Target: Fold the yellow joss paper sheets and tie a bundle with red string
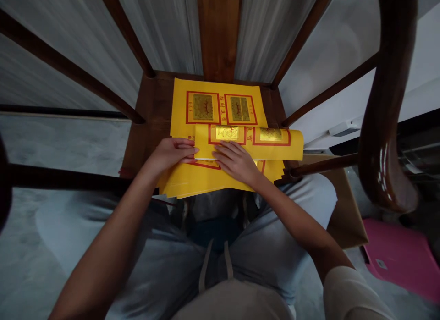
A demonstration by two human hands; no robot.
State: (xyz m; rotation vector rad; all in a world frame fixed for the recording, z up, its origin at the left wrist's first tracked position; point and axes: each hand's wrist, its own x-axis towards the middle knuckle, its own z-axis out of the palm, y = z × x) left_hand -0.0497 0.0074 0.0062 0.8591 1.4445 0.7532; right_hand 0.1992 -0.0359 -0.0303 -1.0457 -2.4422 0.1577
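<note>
The left hand's grip point(173, 152) pinches the left end of a folded sheet point(275, 152), the thumb lying on its edge and the index finger passing behind it. Below and behind it lies a loose stack of yellow sheets point(180, 187), their lower edges slightly fanned; the top one shows two red-framed panels with gold rectangles, and red characters run between the panels. The right hand point(237, 162) comes next, palm down, its fingers a little apart and resting on the lower part of the folded sheet, closing on nothing. The sheet itself lies crosswise over the front of the stack, printed with similar red frames and shiny gold, its right end reaching past the pile and curving over at the top. All this paper sits on a wooden chair's seat point(277, 104), bare brown wood showing on either side. Further right are the bent knee in pale trousers point(314, 194), a cardboard box point(347, 210) beside it, the chair's dark, glossy armrest point(383, 123), and a pink object point(402, 260) low at the far right.
</note>
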